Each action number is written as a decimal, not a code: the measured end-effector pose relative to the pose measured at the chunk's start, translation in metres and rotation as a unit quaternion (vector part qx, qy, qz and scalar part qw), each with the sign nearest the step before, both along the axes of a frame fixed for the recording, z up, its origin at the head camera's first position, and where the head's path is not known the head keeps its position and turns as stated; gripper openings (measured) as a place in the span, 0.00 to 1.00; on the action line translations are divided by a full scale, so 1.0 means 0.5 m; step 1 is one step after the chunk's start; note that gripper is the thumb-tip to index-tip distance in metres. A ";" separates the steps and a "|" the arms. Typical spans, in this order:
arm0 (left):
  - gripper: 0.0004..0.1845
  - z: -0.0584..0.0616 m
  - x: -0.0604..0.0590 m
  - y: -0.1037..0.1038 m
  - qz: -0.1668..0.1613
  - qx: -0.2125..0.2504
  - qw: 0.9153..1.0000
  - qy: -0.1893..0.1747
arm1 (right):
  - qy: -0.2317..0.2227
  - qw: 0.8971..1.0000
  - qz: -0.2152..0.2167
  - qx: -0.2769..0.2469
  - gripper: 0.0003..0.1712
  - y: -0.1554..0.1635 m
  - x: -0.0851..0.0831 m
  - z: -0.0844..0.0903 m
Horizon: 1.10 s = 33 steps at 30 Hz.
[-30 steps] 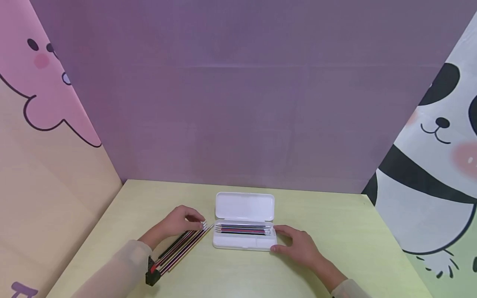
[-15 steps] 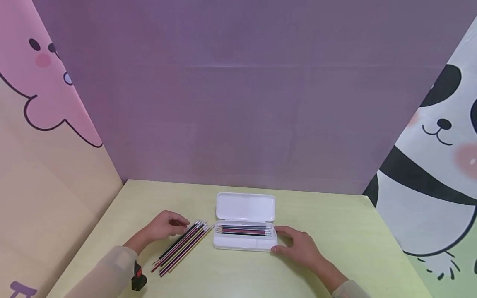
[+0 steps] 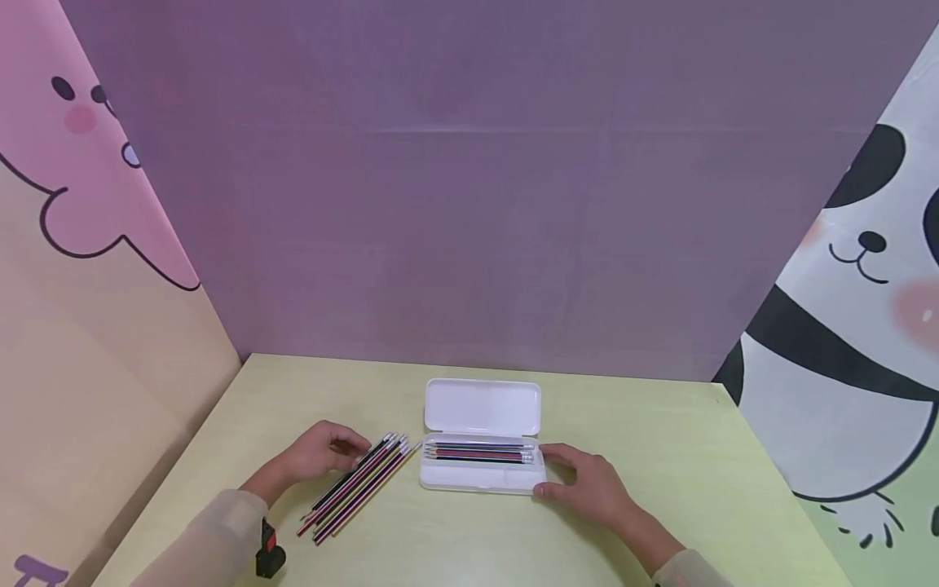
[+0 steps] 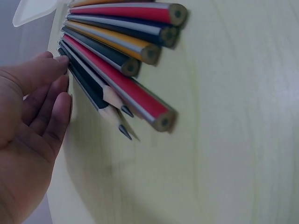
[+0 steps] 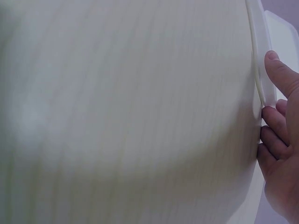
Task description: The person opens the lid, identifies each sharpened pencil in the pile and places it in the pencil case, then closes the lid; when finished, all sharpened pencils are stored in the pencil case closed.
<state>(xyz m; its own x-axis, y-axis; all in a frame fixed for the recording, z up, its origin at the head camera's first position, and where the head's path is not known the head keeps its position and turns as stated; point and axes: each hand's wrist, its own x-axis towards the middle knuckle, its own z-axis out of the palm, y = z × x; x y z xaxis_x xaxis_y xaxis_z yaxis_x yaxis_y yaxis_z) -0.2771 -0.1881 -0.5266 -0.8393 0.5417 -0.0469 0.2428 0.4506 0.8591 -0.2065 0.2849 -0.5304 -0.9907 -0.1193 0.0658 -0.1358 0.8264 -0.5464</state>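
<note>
A bundle of striped pencils lies slanted on the table, eraser ends pointing away. My left hand is at its left side, loosely bent. In the left wrist view, the thumb touches the outermost black pencil near its far end. Right of the bundle stands a white pencil case, lid raised behind it, with several pencils lying in its back compartment. My right hand holds the case's right end, thumb at the front corner and fingers farther back.
The pale wooden table meets a purple backdrop at its back edge. Cartoon-printed panels flank it, with a panda on the right. A black device hangs at the left wrist.
My left hand has drawn back leftward from over the pencils' eraser ends to their left side, then edged slightly closer. The right hand and pencil case stay put.
</note>
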 end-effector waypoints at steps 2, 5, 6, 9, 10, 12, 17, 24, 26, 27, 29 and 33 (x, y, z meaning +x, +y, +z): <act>0.14 -0.001 -0.001 0.001 0.000 -0.003 1.000 0.004 | -0.002 1.000 -0.002 -0.001 0.38 0.000 0.000 -0.001; 0.13 0.000 -0.002 0.003 0.004 -0.013 1.000 0.015 | -0.005 1.000 -0.004 -0.003 0.39 0.001 -0.002 -0.001; 0.13 0.001 -0.002 0.004 0.007 -0.018 1.000 0.021 | -0.006 1.000 -0.003 -0.003 0.39 0.001 -0.003 -0.002; 0.11 0.004 -0.001 0.007 0.018 -0.038 0.998 0.043 | -0.005 1.000 -0.002 -0.002 0.39 0.001 -0.003 -0.002; 0.10 0.005 0.000 0.008 0.023 -0.045 0.997 0.050 | -0.004 1.000 -0.001 -0.003 0.39 0.001 -0.002 -0.001; 0.10 0.008 0.003 0.010 0.030 -0.058 0.996 0.061 | -0.003 1.000 -0.001 -0.005 0.38 0.000 -0.001 0.001; 0.09 0.021 0.012 0.015 0.035 -0.081 0.994 0.067 | 0.001 1.000 0.002 -0.006 0.38 -0.001 0.002 0.005; 0.09 0.024 0.016 0.010 0.033 -0.104 0.991 0.074 | 0.005 1.000 0.007 -0.006 0.39 0.001 0.002 0.002; 0.08 0.023 0.016 0.009 0.038 -0.114 0.990 0.080 | 0.003 1.000 0.005 -0.009 0.39 0.001 0.003 0.003; 0.08 0.022 0.016 0.009 0.040 -0.120 0.988 0.084 | 0.003 1.000 0.005 -0.010 0.39 0.001 0.003 0.003; 0.08 0.019 0.016 0.010 0.047 -0.133 0.986 0.093 | 0.004 1.000 0.006 -0.011 0.39 0.001 0.003 0.002; 0.08 0.015 0.017 0.014 0.059 -0.151 0.981 0.104 | 0.007 1.000 0.009 -0.013 0.39 0.000 0.003 0.003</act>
